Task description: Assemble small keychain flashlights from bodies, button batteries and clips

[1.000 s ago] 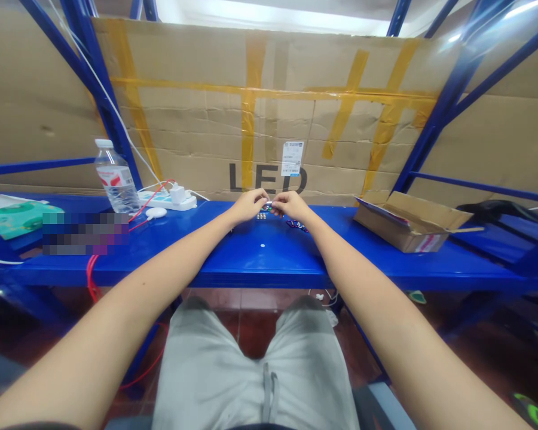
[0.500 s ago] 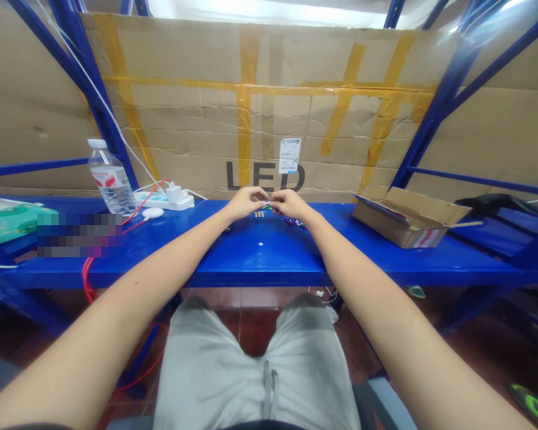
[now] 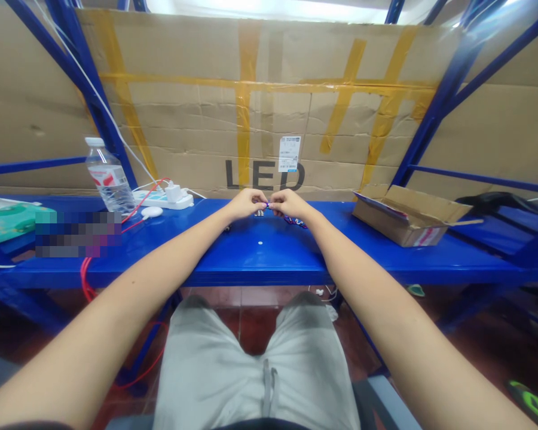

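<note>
My left hand [image 3: 248, 203] and my right hand [image 3: 289, 203] meet over the far part of the blue table [image 3: 251, 260]. Both are closed in a pinch, fingertip to fingertip. Between them is a tiny purple-blue piece [image 3: 268, 205], too small to name. Just below the left fingertips lies a small group of silvery pieces [image 3: 259, 213] in rows. A cluster of blue, red and white small pieces [image 3: 296, 222] lies under my right hand, partly hidden by it. A little dark item [image 3: 227, 228] shows beside my left wrist.
An open cardboard box [image 3: 403, 218] stands at the right. To the left are a water bottle [image 3: 110, 179], a white power strip [image 3: 174, 198], a red cable [image 3: 86, 280] and a green packet [image 3: 15, 221]. A large cardboard sheet [image 3: 183, 137] closes off the back.
The green piece seen between my fingertips before no longer shows; a purple-blue one is visible there now. My hands have come slightly closer together, and the view has shifted a little.
</note>
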